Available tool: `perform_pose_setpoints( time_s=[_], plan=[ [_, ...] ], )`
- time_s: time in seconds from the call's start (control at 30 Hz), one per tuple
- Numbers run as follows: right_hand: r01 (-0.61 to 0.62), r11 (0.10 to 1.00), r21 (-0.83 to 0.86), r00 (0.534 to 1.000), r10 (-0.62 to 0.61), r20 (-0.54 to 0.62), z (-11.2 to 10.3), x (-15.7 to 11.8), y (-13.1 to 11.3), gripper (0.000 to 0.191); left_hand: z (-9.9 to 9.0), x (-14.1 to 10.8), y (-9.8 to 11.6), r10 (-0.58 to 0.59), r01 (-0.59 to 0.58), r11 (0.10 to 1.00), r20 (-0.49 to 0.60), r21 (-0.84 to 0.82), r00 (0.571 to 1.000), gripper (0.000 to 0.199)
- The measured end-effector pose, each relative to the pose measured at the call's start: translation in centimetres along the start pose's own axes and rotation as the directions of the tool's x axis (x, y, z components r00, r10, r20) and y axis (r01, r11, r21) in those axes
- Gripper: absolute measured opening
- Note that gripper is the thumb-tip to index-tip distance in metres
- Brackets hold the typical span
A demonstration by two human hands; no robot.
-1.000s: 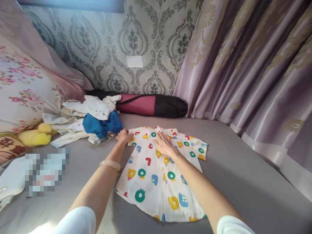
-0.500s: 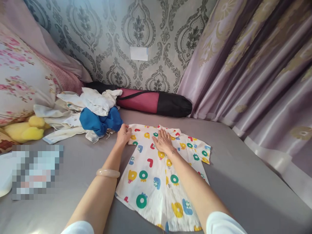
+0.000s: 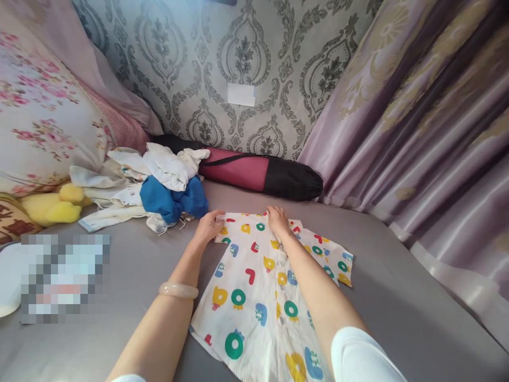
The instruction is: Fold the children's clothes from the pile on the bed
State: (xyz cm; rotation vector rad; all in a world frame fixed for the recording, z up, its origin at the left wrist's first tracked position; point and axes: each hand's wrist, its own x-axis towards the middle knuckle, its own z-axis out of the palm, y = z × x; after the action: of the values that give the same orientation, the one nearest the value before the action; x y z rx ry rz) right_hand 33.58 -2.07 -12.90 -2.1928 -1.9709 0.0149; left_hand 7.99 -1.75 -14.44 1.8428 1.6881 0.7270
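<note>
A short-sleeved, button-front shirt (image 3: 254, 297), white with colourful letter prints, lies spread out with its collar pointing away from me. My left hand (image 3: 210, 225) is at the end of its left-side sleeve, thumb and fingers closed on the cloth edge. At the collar, my right hand (image 3: 279, 222) has its fingers bent down and closed over the fabric; the fingertips are partly hidden. The right-side sleeve (image 3: 338, 260) lies flat, touched by neither hand. My right forearm crosses over part of the shirt front.
Beyond my left hand is a heap of white clothes (image 3: 167, 164) with a blue garment (image 3: 170, 199). A long maroon and black bag (image 3: 238, 170) lies along the wall. A yellow plush toy (image 3: 51, 206) and floral pillow (image 3: 47, 116) are at left, a curtain (image 3: 397, 116) at right.
My right hand has gone from lying flat on the shirt's chest to bent fingers at the collar. My left hand stays at the sleeve. The view has shifted slightly.
</note>
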Motion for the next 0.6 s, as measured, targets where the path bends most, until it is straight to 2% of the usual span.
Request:
perform_pose_setpoints(
  time_s=[0.17,0.3,0.37,0.43,0.5,0.6],
  plan=[
    [-0.01,1.0,0.003,1.0,0.01,-0.022,1.8,0.0,-0.1,0.043,0.5,0.1,-0.3,0.102,-0.098,0.993,-0.068,0.064,0.992,0.037],
    [-0.033,0.999,-0.022,0.998,0.031,-0.063,1.2,-0.8,-0.9,0.049,0.3,-0.5,0.0,0.041,-0.036,0.968,-0.014,0.25,0.999,0.034],
    [0.022,0.999,-0.041,0.993,-0.026,-0.115,0.8,-1.5,-1.9,0.052,0.0,-0.9,0.5,0.001,0.008,0.95,-0.026,0.313,1.0,0.033],
    [0.139,0.99,-0.028,0.979,-0.142,-0.144,1.0,-2.2,-3.1,0.053,-0.5,-1.3,1.0,-0.018,0.046,0.942,-0.086,0.332,0.996,0.034],
    [0.212,0.977,0.021,0.975,-0.21,-0.066,1.7,-2.9,-4.1,0.059,-1.1,-1.5,1.3,-0.032,0.073,0.946,-0.132,0.316,0.991,0.035],
    [0.168,0.983,0.08,0.975,-0.177,0.133,2.6,-3.6,-4.9,0.066,-1.9,-1.5,1.3,-0.061,0.098,0.956,-0.138,0.278,0.989,0.036]
  ],
)
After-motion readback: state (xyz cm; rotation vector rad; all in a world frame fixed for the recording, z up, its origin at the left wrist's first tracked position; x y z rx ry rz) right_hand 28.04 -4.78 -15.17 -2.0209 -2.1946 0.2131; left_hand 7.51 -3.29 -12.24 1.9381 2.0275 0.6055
